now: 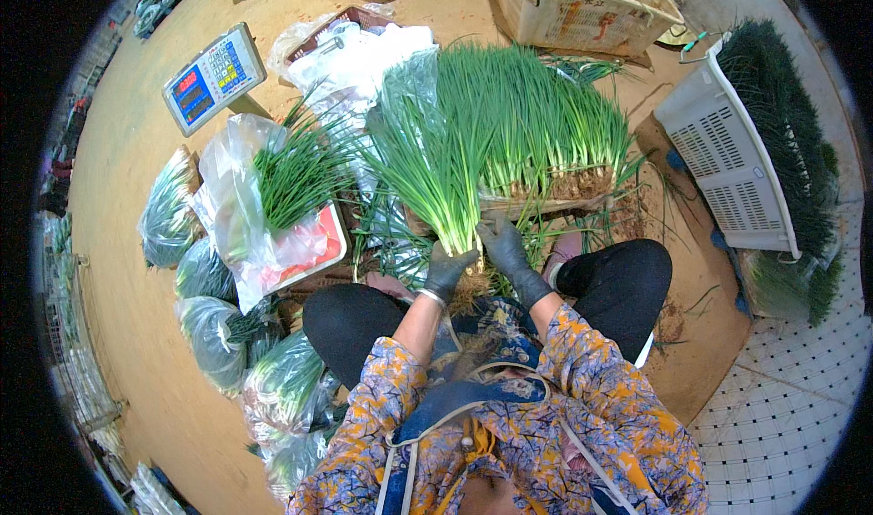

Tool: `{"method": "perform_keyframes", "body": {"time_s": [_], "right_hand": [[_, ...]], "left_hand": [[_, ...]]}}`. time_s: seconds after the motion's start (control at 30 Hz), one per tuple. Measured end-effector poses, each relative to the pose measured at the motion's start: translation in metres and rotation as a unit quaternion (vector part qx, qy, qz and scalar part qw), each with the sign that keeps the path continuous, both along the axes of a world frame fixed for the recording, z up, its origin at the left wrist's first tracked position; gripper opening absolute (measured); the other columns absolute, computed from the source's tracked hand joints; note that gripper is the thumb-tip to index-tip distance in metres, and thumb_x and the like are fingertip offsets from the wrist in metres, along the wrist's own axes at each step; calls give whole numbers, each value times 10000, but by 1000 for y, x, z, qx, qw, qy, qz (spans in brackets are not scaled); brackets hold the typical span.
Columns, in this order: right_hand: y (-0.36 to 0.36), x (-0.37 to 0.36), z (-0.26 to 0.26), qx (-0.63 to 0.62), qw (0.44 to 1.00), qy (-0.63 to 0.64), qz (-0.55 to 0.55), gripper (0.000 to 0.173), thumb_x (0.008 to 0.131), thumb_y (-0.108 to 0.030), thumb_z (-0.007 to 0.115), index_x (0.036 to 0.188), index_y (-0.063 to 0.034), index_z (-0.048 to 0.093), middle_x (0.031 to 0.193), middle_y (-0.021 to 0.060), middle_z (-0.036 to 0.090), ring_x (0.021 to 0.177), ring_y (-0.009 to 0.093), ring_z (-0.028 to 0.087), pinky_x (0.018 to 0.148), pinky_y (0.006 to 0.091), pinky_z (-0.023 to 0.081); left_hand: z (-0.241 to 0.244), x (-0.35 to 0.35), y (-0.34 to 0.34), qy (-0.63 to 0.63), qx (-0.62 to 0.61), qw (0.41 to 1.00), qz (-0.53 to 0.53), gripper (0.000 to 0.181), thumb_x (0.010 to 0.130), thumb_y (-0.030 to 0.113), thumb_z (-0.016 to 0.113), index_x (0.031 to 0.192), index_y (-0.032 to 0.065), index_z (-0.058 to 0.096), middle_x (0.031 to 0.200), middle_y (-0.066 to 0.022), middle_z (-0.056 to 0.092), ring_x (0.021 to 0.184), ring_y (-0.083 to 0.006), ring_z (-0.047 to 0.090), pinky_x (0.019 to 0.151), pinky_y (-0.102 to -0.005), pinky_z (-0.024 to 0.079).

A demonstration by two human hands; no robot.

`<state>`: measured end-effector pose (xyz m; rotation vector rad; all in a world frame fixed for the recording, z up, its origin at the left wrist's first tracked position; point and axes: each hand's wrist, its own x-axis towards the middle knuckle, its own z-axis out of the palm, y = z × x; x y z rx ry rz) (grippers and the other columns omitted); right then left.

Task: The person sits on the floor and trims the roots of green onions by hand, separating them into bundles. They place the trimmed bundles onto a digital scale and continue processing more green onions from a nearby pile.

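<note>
A loose bunch of green onions [453, 208] stands in front of me, leaves fanned away and pale stems towards my lap. My left hand [447, 269], in a dark glove, grips the stems just above the tangled brown roots [470, 291]. Also gloved, my right hand [507, 250] has its fingers against the right side of the same stems; its fingertips are partly hidden. Beyond my hands, a dense row of green onions [532, 119] stands with soil on the roots. On the left, more green onions [300, 181] lie in a clear plastic bag [239, 208] on the scale's red-and-white tray [327, 246].
A digital scale display [215, 78] rises behind the tray. Filled plastic bags [218, 341] line my left side. A white plastic crate [726, 153] of greens stands at right; a cream crate [586, 21] is at the back. Loose leaves [389, 242] litter the floor.
</note>
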<state>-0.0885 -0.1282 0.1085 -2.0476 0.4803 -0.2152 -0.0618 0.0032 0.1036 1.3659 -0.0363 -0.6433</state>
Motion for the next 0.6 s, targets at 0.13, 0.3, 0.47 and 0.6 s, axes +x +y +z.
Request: {"method": "perform_keyframes", "body": {"time_s": [0.13, 0.3, 0.47, 0.6], "right_hand": [[-1, 0, -7, 83, 995, 58, 3, 281, 757, -227, 569, 905, -3, 486, 763, 163, 556, 696, 270, 558, 583, 360, 428], [-1, 1, 7, -47, 993, 105, -3, 275, 720, -259, 594, 807, -14, 504, 714, 146, 558, 652, 291, 554, 575, 376, 432], [3, 20, 20, -250, 941, 167, 153, 266, 705, -296, 551, 753, -35, 553, 675, 151, 575, 634, 338, 567, 580, 427, 447], [5, 36, 15, -302, 893, 251, 221, 181, 695, -178, 507, 718, -41, 624, 714, 160, 605, 699, 296, 601, 602, 411, 475]], "left_hand": [[-5, -3, 0, -52, 31, 998, 20, 399, 594, 36, 680, 957, -12, 520, 873, -69, 596, 751, -150, 572, 662, -267, 458], [-31, -5, 0, -110, 111, 987, 30, 489, 560, 98, 707, 966, -11, 459, 883, -102, 586, 768, -190, 573, 678, -302, 456], [-58, -6, -2, -167, 211, 963, 24, 574, 551, 223, 705, 991, 8, 406, 870, -163, 570, 779, -284, 569, 687, -350, 447], [-53, -10, 1, -175, 275, 945, 15, 592, 558, 275, 688, 999, 17, 390, 862, -193, 562, 786, -334, 559, 684, -375, 439]]}}
